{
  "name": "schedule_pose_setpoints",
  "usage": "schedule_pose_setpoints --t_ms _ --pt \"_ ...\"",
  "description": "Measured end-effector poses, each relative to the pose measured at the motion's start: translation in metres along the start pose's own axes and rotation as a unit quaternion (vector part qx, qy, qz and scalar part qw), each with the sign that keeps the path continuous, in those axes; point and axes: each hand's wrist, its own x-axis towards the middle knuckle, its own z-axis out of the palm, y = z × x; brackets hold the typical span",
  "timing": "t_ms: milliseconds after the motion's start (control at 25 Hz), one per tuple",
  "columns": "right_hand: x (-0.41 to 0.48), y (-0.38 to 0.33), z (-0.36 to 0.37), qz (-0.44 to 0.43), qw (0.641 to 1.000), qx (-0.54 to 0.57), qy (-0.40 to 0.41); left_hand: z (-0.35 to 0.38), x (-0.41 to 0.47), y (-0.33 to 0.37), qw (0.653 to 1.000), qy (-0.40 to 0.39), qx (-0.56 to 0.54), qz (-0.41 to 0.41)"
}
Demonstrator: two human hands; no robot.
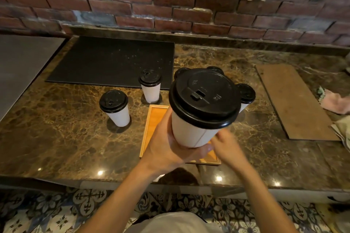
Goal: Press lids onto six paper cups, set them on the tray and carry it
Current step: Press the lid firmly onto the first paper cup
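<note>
Marble counter (66, 138), item one: lidded cup (197, 119), held aloft over wooden tray (154, 117), my left hand (164, 147) wrapped round its base; right hand (227, 145) blurred beside it, grip unclear. Step: traying, I judge. Next: lower it upright into a tray corner.

Both bare forearms reach forward from below. Left hand (166, 143) is up, fingers curled round the lower wall of the cup (191, 130), holding it tilted. Right hand (226, 144) (badly blurred) sits just beside the cup's base, finger pose unreadable.
</note>
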Motion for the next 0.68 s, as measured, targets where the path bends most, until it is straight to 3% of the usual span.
schedule_pose_setpoints --t_ms 80,160,320,440,520,600,680 --pt "-0.003 -0.053 -0.037 -0.121 0.987 0.083 0.064 0.0 0.005 0.005 1.0 -0.008 -0.001 0.0" --pt "-0.012 -0.101 -0.065 -0.233 0.965 0.116 0.036 -0.001 0.01 0.007 0.999 -0.028 0.034 0.014" --pt "-0.016 -0.157 -0.074 -0.355 0.921 -0.137 -0.09 -0.003 0.014 0.009 0.996 -0.07 0.053 -0.009" --pt "-0.008 -0.166 -0.07 -0.39 0.888 -0.204 -0.134 -0.01 0.019 0.012 0.984 -0.166 -0.001 -0.059" --pt "-0.003 -0.164 -0.071 -0.403 0.887 -0.151 -0.166 -0.016 0.028 0.013 0.958 -0.261 -0.052 -0.104" --pt "0.0 -0.163 -0.072 -0.394 0.894 -0.085 -0.196 -0.019 0.034 0.012 0.915 -0.378 -0.101 -0.092" --pt "0.004 -0.167 -0.073 -0.372 0.906 -0.069 -0.189 -0.022 0.038 0.014 0.916 -0.374 -0.107 -0.101"
